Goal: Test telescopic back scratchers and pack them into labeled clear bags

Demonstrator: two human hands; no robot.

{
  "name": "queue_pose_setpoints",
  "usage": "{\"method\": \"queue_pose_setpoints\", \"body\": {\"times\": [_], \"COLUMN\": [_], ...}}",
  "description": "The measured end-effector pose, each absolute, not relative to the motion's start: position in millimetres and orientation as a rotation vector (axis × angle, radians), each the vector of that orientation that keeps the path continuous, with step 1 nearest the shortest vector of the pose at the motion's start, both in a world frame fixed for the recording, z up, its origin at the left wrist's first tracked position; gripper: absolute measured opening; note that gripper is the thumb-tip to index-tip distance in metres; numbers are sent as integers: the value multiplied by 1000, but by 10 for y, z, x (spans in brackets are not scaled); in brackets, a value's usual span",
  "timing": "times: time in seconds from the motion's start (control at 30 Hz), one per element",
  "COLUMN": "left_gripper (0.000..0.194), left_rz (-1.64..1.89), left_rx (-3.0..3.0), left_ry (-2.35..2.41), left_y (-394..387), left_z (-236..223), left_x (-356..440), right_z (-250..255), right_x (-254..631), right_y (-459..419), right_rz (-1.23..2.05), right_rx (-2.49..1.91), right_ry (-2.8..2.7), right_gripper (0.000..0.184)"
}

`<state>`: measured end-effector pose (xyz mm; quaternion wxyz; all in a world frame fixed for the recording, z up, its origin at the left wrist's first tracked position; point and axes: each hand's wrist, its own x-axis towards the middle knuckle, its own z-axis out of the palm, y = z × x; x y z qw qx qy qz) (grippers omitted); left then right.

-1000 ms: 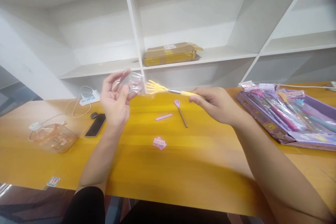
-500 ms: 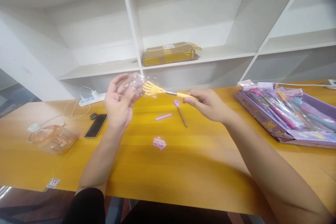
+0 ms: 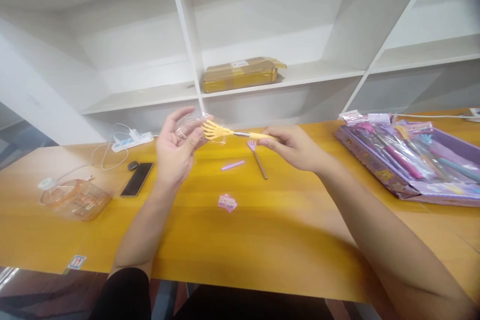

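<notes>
A yellow back scratcher (image 3: 217,131) with a hand-shaped head and metal shaft is level above the table. My right hand (image 3: 287,145) is closed around its yellow handle. My left hand (image 3: 178,147) grips a crumpled clear plastic wrapper (image 3: 189,125), its thumb close to the scratcher's claw; whether it touches the claw I cannot tell. Below, on the table, lie a purple claw-headed back scratcher piece (image 3: 258,160) with a dark shaft and a separate purple tube (image 3: 233,165). Nearer me are small pink printed cards (image 3: 227,203).
At right, a purple display box (image 3: 382,175) holds several wrapped back scratchers. A phone (image 3: 137,180), an orange-tinted plastic bottle (image 3: 80,200) and a power strip (image 3: 131,141) are at left. On the shelf behind sits a taped cardboard box (image 3: 240,76).
My left hand has shifted slightly right, bringing its thumb nearer the yellow claw. The yellow back scratcher has moved a little left in my right hand.
</notes>
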<state>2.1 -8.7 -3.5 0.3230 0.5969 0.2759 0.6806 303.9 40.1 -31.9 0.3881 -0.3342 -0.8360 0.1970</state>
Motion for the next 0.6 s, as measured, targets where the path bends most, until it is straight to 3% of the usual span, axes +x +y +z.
{"method": "queue_pose_setpoints", "body": {"times": [0.6], "left_gripper": [50], "left_rz": [1528], "left_rx": [1630], "left_ry": [599], "left_y": [-120], "left_z": [-209], "left_x": [257], "right_z": [-347], "right_x": [2880], "right_y": [332], "right_rz": [636], "right_rx": [-825], "right_ry": [-2168], "right_gripper": [54]}}
